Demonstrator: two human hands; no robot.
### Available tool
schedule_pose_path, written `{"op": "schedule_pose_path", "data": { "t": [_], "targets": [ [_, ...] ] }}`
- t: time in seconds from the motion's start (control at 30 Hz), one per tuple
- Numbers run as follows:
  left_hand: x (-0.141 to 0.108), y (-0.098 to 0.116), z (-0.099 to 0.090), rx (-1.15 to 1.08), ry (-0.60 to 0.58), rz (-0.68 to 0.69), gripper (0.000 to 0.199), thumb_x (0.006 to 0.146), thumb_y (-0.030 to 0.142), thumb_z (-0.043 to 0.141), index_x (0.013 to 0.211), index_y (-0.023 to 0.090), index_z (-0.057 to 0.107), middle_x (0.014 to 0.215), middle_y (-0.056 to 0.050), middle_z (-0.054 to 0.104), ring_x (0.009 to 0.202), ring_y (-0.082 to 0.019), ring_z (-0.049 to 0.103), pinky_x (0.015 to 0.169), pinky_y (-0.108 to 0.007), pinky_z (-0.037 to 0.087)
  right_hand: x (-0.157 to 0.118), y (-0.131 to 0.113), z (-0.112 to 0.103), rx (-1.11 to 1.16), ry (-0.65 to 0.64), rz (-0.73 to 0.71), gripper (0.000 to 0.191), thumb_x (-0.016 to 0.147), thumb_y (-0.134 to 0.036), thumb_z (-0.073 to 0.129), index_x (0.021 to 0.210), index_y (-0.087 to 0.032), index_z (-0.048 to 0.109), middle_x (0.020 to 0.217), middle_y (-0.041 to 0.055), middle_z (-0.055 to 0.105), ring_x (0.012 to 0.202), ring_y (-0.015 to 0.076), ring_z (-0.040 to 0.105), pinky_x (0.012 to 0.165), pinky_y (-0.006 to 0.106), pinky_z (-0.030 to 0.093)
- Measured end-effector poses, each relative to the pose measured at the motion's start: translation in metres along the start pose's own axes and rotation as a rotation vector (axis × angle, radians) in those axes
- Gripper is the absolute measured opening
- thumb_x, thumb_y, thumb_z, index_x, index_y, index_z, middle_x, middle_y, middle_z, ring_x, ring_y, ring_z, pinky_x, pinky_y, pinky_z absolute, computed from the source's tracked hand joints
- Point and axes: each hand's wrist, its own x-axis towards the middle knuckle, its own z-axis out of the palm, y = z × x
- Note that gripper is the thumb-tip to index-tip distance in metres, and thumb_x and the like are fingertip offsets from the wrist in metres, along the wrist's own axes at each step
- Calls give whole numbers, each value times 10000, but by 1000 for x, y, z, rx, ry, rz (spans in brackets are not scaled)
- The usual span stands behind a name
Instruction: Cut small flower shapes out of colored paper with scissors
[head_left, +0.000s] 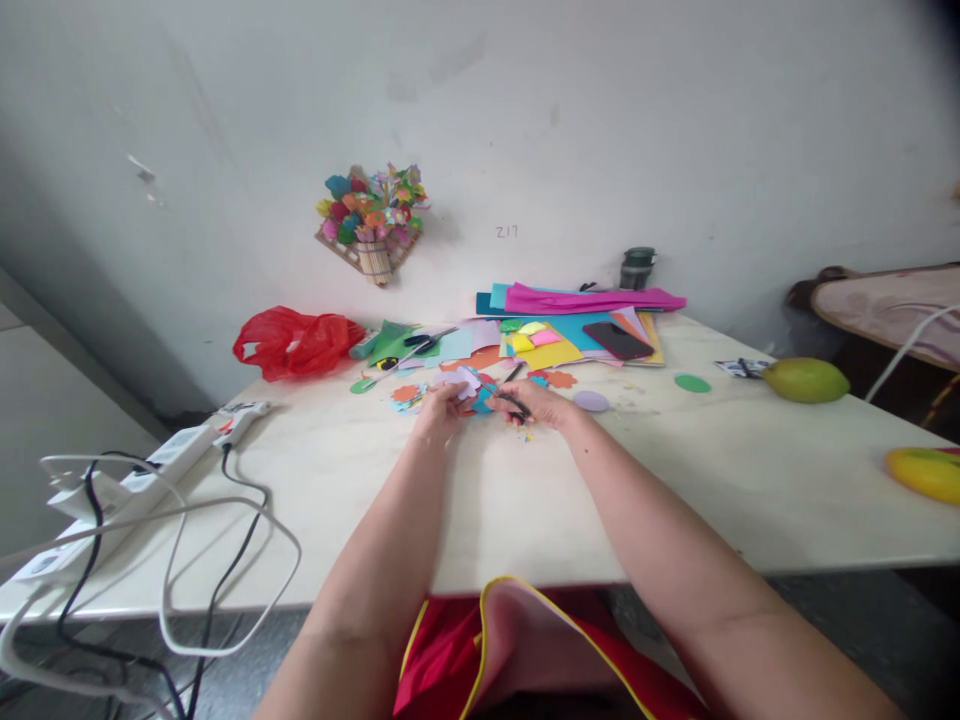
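Observation:
My left hand point(442, 402) pinches a lavender paper flower point(466, 380) over the middle of the table. Dark-handled scissors point(513, 404) are in my right hand point(541, 402), their blades pointing left toward the flower. Whether the blades touch the paper is too small to tell. Beneath and around both hands lie blue and orange paper pieces, with an orange paper flower point(561, 380) to the right and another orange cutout point(405, 394) to the left. A lavender paper oval point(591, 401) rests beside my right wrist. Tiny scraps point(528, 436) are scattered just below the scissors.
Behind the hands are coloured sheets point(555, 352), a phone point(618, 340), a second pair of scissors point(424, 342) and a red plastic bag point(295, 342). A power strip point(127, 500) with loose cables lies left. Mango-like fruits point(807, 380) sit right. A dark jar point(637, 268) stands at the back.

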Motion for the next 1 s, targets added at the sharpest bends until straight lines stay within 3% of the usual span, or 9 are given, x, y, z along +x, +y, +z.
{"op": "schedule_pose_path", "data": {
  "t": [0.53,0.8,1.0],
  "targets": [
    [-3,4,1,50,-6,-22,161,677,11,710,790,124,699,724,-68,756,634,-187,719,608,-276,605,10,13,-6,-37,-22,-47,276,758,-317,893,756,-160,666,511,-49,570,438,71,489,428,173,357],
    [1,4,-4,64,-5,-49,265,663,23,692,907,124,715,720,-72,760,670,-228,757,654,-310,637,12,15,-7,-89,-15,-79,285,727,-338,905,723,-161,683,508,-53,548,446,72,486,418,173,357],
    [2,3,-4,61,5,-40,230,658,19,686,864,119,714,726,-88,765,664,-233,763,635,-298,628,9,10,-4,-47,9,-50,265,696,-276,915,715,-157,679,530,-50,557,453,71,499,403,168,364]
  ]
}}
